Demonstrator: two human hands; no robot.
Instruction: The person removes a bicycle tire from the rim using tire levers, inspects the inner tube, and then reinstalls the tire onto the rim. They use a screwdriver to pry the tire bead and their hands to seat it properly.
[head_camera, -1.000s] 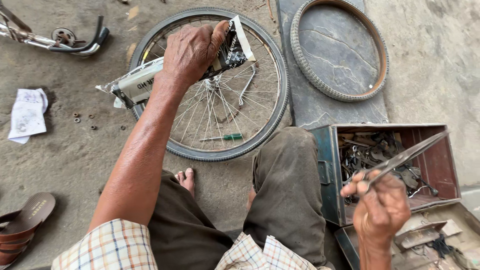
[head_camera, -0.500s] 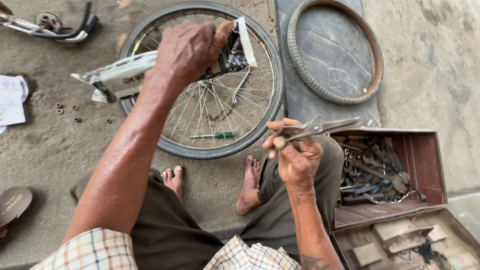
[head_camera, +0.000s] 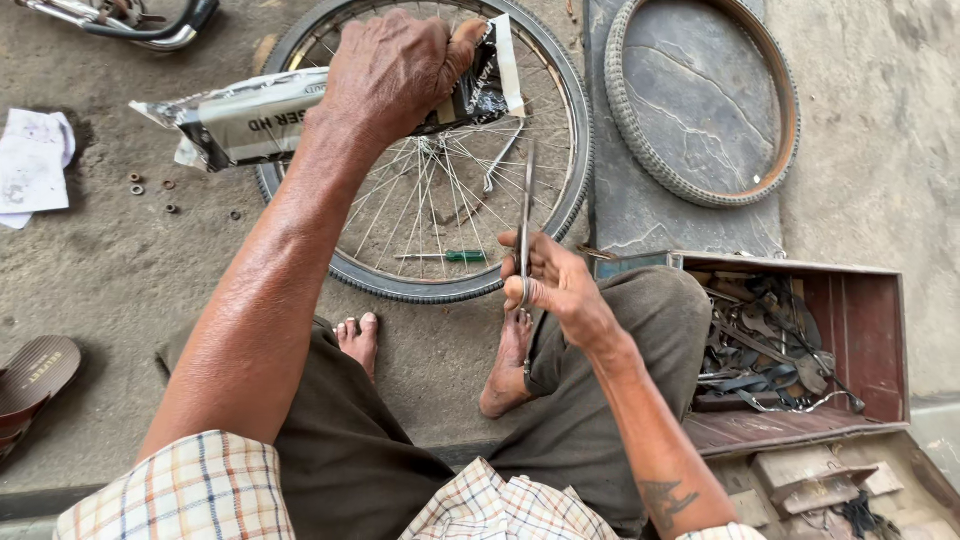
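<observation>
My left hand (head_camera: 395, 70) is raised over a spoked bicycle wheel (head_camera: 430, 150) and grips a long silver and black foil packet (head_camera: 240, 120) held level. My right hand (head_camera: 555, 285) holds a pair of metal scissors (head_camera: 526, 225) upright, blades pointing up toward the packet's right end, a short gap below it. I am seated on the ground with both bare feet near the wheel's rim. A green-handled screwdriver (head_camera: 445, 257) lies among the spokes.
A small tyre (head_camera: 705, 100) lies on a stone slab at upper right. An open red metal toolbox (head_camera: 800, 350) full of tools sits to my right. Nuts and washers (head_camera: 150, 190), a white paper (head_camera: 35, 165), a sandal (head_camera: 30, 380) and chrome handlebars (head_camera: 130, 20) lie at left.
My right hand carried the scissors from over the toolbox leftward to in front of me and turned them upright. The left hand kept the packet raised over the wheel.
</observation>
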